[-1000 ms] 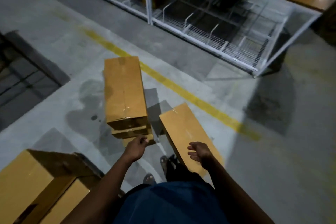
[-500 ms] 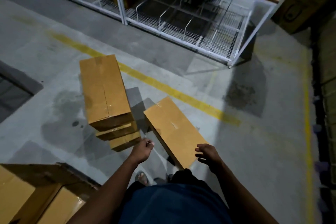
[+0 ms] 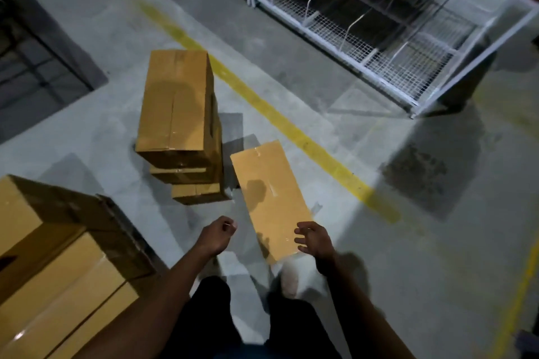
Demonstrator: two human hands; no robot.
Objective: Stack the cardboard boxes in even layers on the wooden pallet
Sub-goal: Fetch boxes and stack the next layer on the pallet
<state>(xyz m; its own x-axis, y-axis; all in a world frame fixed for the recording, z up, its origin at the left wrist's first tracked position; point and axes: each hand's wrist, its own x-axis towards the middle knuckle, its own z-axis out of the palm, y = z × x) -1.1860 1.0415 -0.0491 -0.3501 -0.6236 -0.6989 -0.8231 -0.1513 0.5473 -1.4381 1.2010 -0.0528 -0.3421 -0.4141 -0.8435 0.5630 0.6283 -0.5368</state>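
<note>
A single long cardboard box [image 3: 271,198] lies flat on the concrete floor just ahead of my feet. Left of it stands a stack of three similar boxes [image 3: 178,105], slightly staggered. More stacked boxes [image 3: 55,268] fill the lower left corner; what they rest on is hidden. My left hand [image 3: 217,234] hovers loosely curled left of the single box's near end, holding nothing. My right hand [image 3: 313,237] is at the near right corner of that box with fingers spread, close to it but not gripping.
A yellow floor line [image 3: 262,108] runs diagonally behind the boxes. White wire shelving [image 3: 379,38] stands at the back right. A dark recessed area [image 3: 38,73] lies at the left. My feet [image 3: 294,280] are just below the single box.
The view has shifted closer over the boxes. Both hands have stayed empty near the single box's near end, the right one moving to its corner.
</note>
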